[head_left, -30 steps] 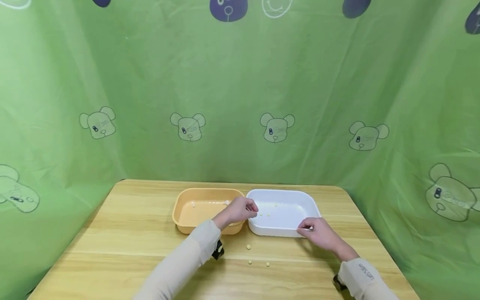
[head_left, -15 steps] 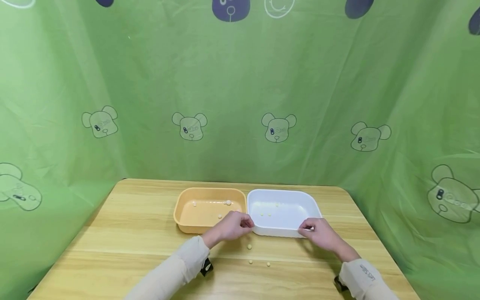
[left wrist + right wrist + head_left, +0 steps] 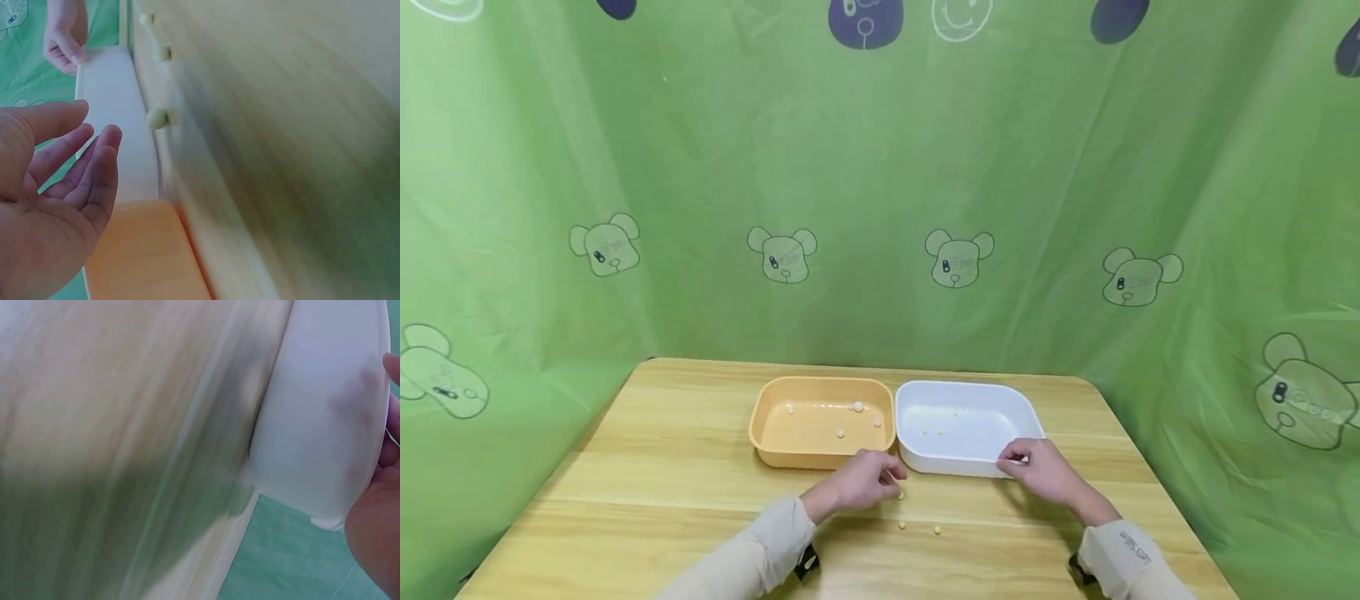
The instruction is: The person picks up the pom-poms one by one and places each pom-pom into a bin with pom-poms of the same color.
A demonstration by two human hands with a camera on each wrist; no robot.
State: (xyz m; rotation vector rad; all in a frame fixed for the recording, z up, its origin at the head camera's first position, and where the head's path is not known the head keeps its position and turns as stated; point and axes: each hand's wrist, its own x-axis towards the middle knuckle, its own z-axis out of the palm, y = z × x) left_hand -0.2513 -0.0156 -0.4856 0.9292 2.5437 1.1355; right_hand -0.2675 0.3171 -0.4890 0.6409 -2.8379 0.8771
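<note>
My left hand (image 3: 865,481) hovers over the table in front of the two basins. Its thumb and fingers stand apart with nothing between them in the left wrist view. Just by its fingertips a small pale yellow ball (image 3: 157,118) lies on the wood. Two more yellow balls, one (image 3: 902,525) below it and one (image 3: 937,530) to the right, sit nearer the front. With thumb and fingers, my right hand (image 3: 1043,473) pinches the front right rim of the white plastic basin (image 3: 955,467). Several tiny yellow balls (image 3: 941,432) are inside that basin.
An orange basin (image 3: 805,460) stands left of the white one, their sides close together. Several pale balls (image 3: 858,407) of differing size lie in it. The wooden table (image 3: 647,467) ends at a green printed curtain (image 3: 865,325) behind and at both sides.
My left hand has moved from over the gap between the basins, back towards me and down to the nearest yellow ball. The right hand has stayed on the white basin's rim.
</note>
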